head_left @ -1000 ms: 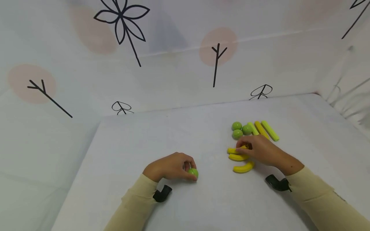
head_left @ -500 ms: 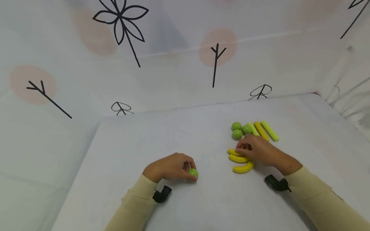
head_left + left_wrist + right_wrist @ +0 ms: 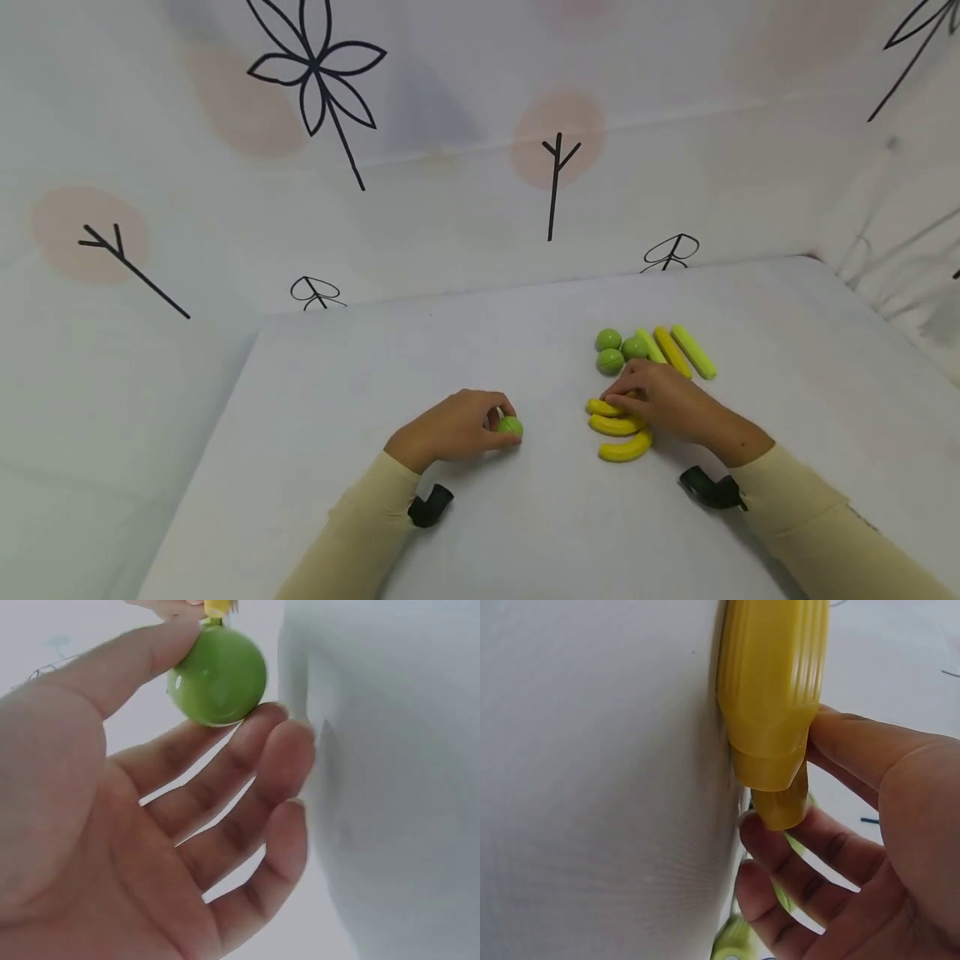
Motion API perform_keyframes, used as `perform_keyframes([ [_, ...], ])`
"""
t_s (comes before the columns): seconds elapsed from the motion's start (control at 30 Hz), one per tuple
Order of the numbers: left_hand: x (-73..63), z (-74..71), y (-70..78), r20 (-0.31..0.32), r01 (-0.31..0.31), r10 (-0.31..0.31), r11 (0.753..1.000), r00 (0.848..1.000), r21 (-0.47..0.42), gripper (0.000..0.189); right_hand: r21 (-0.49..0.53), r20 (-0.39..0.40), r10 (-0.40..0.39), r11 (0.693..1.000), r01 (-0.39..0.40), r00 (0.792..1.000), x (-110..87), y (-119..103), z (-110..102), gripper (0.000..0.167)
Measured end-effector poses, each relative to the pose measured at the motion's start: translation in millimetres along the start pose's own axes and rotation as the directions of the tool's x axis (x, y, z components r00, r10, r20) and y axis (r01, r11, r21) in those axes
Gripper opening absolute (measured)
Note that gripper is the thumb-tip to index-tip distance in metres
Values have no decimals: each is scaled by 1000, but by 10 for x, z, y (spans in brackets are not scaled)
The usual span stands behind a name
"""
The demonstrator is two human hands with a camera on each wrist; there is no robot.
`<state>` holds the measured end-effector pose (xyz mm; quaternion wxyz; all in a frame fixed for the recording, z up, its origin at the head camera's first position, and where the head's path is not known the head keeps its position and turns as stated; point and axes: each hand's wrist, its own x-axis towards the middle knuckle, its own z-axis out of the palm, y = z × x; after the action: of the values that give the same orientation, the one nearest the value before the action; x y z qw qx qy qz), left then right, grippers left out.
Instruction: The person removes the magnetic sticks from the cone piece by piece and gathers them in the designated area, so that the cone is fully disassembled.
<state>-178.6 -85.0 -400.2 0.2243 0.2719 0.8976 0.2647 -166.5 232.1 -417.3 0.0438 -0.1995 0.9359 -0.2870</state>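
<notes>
My left hand (image 3: 450,429) pinches a round, glossy green toy fruit (image 3: 511,426) between thumb and fingertips. In the left wrist view this green fruit (image 3: 219,677) sits at the thumb tip, while the lower fingers spread below it. On the right, my right hand (image 3: 667,400) grips the farthest of three yellow toy bananas (image 3: 600,407), partly covering it. The middle banana (image 3: 611,426) and the nearest banana (image 3: 625,451) lie just in front, close together. From the right wrist, a ridged banana (image 3: 772,690) fills the foreground, with the fingers (image 3: 772,847) curled behind its tip.
Behind the right hand, three round green fruits (image 3: 611,361) cluster beside a row of sticks: a pale green stick (image 3: 649,346), a yellow stick (image 3: 672,352) and another green stick (image 3: 693,352). A white cloth (image 3: 360,358) covers the table, and a patterned sheet (image 3: 450,200) hangs behind.
My left hand has moved slightly right and away from me with the green fruit. The far banana has been shifted in my right hand, closer alongside the middle one. The head view has tilted slightly up.
</notes>
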Motion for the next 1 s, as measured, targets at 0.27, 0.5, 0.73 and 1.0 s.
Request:
perform_keyframes([
  [0.27,448,-123,174,-102,42,-35,997,994,66,32,-32,3,-29,999,30,1000,73,-71,16,12],
  [0.5,915,-92,335,-190,73,-42,985,981,157,38,-56,33,-21,998,23,999,130,-125,42,12],
  [0.73,1107,-24,408,-242,83,-43,984,969,156,28,-58,20,-81,995,82,997,165,-151,77,12],
  [1.0,1121,7,415,-270,95,-46,981,962,170,32,-90,23,-64,994,66,998,150,-172,50,13],
])
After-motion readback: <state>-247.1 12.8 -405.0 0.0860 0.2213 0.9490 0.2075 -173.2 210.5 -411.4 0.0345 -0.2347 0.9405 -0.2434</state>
